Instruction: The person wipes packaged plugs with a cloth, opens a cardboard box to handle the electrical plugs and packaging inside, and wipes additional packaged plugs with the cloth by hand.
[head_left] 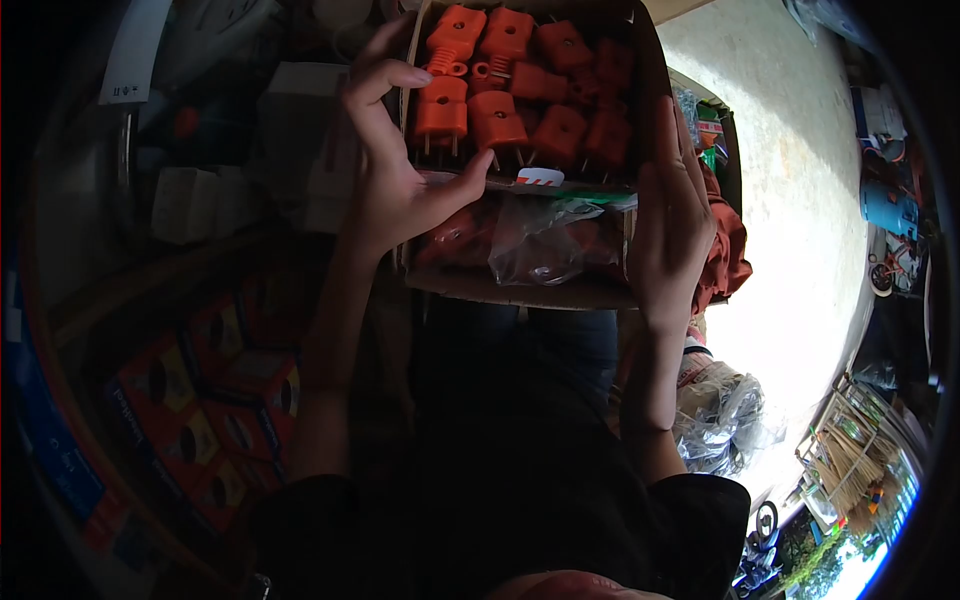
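Observation:
A cardboard box [648, 60] holds several orange electrical plugs [497, 118], their metal pins pointing toward me. My left hand [395, 185] grips the box's left side, fingers bent at the outer wall and thumb reaching over the near edge. Against the right side presses my right hand [678, 225], its fingers stretched along the wall. Between the hands, at the near end, a clear plastic bag [545, 240] lies over reddish items that I cannot make out. A small white and orange label [540, 177] shows at the edge of the plug section.
Red and yellow packaged boxes [220, 400] stand in shadow at lower left. White boxes [200, 203] are at left. Rust-red cloth [725, 250] and a crumpled clear bag [725, 410] sit at right, beside the sunlit floor [790, 180]. A rack of brooms [850, 455] stands farther off.

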